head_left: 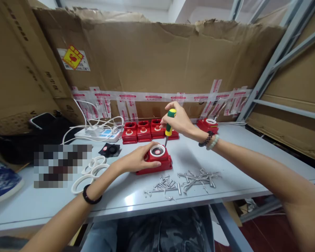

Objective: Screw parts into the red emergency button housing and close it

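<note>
My left hand [136, 159] rests on the left side of a red square device [160, 161] with a white ring on top, holding it flat on the pale table [136, 199]. My right hand [179, 120] grips a green and yellow screwdriver [169, 123] upright, its tip down at the device's back right corner. A pile of silver screws [183, 180] lies just in front of the device.
A row of red devices [143, 131] stands behind, with one more red device [208, 125] to the right. White rings [90, 171], a black part [110, 149] and a power strip [99, 133] with cables lie left. Cardboard walls the back; a metal rack [278, 59] stands right.
</note>
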`<action>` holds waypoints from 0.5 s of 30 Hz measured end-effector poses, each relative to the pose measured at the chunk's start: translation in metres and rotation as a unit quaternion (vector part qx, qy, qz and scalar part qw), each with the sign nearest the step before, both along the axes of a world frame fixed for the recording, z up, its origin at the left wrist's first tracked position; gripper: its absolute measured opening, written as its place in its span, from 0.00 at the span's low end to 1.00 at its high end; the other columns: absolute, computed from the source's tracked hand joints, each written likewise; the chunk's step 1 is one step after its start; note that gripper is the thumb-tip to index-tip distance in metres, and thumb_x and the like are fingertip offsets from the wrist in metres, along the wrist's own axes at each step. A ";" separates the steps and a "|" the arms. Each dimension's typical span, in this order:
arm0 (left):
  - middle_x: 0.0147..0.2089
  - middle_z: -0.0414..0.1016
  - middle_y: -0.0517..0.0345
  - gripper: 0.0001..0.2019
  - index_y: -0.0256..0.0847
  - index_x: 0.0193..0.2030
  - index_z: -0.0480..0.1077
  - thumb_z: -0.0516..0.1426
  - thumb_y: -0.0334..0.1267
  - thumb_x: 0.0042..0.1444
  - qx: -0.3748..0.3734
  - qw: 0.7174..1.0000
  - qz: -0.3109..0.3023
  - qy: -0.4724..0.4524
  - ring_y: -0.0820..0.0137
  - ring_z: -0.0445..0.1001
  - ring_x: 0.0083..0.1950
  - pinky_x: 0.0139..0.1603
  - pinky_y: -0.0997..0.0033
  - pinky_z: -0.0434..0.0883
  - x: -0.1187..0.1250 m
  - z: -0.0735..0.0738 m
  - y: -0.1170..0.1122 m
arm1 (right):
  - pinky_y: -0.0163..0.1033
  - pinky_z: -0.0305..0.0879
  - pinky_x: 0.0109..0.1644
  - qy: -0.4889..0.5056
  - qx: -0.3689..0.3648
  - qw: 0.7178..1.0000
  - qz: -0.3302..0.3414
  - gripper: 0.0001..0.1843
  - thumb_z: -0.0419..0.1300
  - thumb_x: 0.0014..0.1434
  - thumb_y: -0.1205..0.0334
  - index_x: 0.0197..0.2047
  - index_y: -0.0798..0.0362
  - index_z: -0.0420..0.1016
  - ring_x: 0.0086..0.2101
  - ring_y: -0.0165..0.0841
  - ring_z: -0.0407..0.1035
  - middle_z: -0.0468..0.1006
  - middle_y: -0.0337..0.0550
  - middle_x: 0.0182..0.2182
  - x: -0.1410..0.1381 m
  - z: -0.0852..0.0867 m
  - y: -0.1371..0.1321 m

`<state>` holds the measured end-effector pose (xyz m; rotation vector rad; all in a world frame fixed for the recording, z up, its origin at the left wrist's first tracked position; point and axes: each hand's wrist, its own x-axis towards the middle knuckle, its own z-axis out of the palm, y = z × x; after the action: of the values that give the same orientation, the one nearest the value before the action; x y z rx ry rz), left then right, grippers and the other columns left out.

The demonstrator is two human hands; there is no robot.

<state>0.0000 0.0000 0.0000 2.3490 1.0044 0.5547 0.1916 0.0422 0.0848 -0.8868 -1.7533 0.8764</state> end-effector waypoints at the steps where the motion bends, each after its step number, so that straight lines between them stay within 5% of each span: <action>1: 0.58 0.70 0.47 0.29 0.43 0.59 0.59 0.59 0.53 0.54 0.000 1.000 0.001 0.002 0.56 0.70 0.55 0.52 0.63 0.67 0.000 0.000 0.000 | 0.37 0.69 0.30 0.030 -0.004 0.999 0.010 0.17 0.53 0.45 0.71 0.37 0.49 0.53 0.24 0.30 0.73 0.71 0.30 0.22 0.000 0.002 0.000; 8: 0.57 0.70 0.47 0.30 0.43 0.60 0.57 0.59 0.53 0.54 -0.004 1.000 -0.004 0.001 0.56 0.71 0.54 0.53 0.63 0.67 0.000 0.000 -0.001 | 0.31 0.57 0.21 0.053 0.091 0.994 0.000 0.04 0.54 0.46 0.69 0.29 0.52 0.64 0.17 0.22 0.60 0.70 0.33 0.19 0.008 0.017 -0.005; 15: 0.58 0.69 0.47 0.31 0.43 0.60 0.58 0.59 0.53 0.53 -0.005 1.000 0.005 0.003 0.56 0.70 0.56 0.53 0.63 0.67 0.000 0.001 0.000 | 0.32 0.52 0.18 0.007 -0.007 1.000 -0.011 0.02 0.56 0.47 0.67 0.28 0.52 0.68 0.15 0.22 0.55 0.63 0.30 0.13 0.014 0.001 -0.011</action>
<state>-0.0004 -0.0004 0.0006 2.3394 1.0199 0.5452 0.2054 0.0316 0.0857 -0.9061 -1.7248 0.8798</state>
